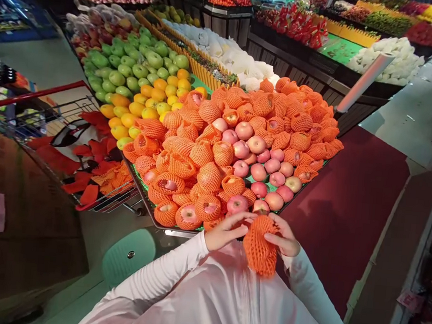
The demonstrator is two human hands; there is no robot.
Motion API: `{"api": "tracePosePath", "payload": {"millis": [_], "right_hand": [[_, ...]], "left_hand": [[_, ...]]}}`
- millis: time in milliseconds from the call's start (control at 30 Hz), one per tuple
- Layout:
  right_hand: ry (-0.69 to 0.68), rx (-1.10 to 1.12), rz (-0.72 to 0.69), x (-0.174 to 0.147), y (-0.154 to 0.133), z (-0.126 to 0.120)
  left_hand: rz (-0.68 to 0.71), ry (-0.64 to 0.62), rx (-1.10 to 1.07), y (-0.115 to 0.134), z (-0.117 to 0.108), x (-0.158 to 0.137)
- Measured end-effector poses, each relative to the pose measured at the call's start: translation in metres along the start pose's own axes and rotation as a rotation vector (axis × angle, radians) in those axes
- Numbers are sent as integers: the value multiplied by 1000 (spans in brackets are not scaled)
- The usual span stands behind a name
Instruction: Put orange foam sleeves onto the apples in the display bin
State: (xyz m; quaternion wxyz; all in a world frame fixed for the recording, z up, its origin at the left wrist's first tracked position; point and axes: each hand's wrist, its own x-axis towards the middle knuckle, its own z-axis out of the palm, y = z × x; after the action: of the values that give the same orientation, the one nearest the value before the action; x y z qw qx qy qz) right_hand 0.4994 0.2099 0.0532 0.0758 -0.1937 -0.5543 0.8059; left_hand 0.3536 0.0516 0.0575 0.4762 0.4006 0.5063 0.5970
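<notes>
Orange foam fruit net, one, between both hands before the white jacket; long axis toward the wearer (contents hidden). Right hand: half-curled, thumb pressing its flank. Left hand: loosely curled at its opposite edge, grip uncertain. Bare apples just beyond.

a pale floor gleams with reflected light at two o'clock; a dark red mat covers three. dark slatted display stands line one o'clock, a shelf four, a green stool seven, a brown carton eight.
</notes>
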Motion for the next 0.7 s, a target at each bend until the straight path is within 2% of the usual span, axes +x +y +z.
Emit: {"api": "tracePosePath", "payload": {"millis": [100, 167, 267, 400, 533, 700], "right_hand": [[-33, -54, -27, 9, 10, 24], [56, -41, -63, 14, 14, 35], [238, 50, -101, 18, 21, 51], [377, 114, -102, 19, 30, 80], [397, 231, -32, 15, 45, 107], [329, 315, 95, 3, 70, 121]], "left_hand": [[-57, 10, -121, -3, -9, -14], [-116, 36, -169, -6, -20, -25], [-206, 1, -292, -12, -41, -43], [-224, -35, -452, -20, -61, -56], [-263, -152, -526, -22, -65, -57], [-299, -101, -499, -18, -66, -53]]}}
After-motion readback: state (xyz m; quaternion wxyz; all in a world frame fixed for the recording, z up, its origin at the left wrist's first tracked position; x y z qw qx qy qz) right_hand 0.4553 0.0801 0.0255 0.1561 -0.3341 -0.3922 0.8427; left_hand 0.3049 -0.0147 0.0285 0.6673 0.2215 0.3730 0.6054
